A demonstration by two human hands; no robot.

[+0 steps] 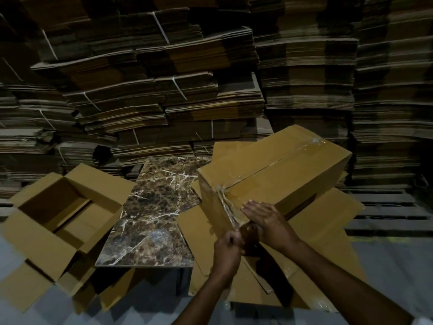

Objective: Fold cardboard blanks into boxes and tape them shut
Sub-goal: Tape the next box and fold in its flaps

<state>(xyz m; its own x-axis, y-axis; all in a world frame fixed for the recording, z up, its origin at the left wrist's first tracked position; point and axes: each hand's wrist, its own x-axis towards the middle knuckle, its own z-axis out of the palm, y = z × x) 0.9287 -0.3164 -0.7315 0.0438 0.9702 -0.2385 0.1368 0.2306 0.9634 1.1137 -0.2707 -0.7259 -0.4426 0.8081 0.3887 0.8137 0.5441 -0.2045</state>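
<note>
Head view. A closed cardboard box (281,174) lies tilted at the right of the marble-patterned table (152,207), resting on a loose pile of flat blanks (328,221) that overhang the table's near edge. A strip of clear tape (226,205) runs along the box's top seam, over the near corner and down the end face.

The right hand (267,222) lies flat against the box just beside the tape, its fingers (251,206) straight and together, pressing on the cardboard. The left hand (228,248), below and just left of it, has its fingers curled and pinches the lower end of the tape; whether a roll sits in the dark gap between the hands cannot be told.

At the left, a second box (58,207) stands open, its flaps spread outward. Strapped bundles of flat cardboard (164,90) rise in tall stacks behind, and a wooden pallet (386,214) lies at the far right.
</note>
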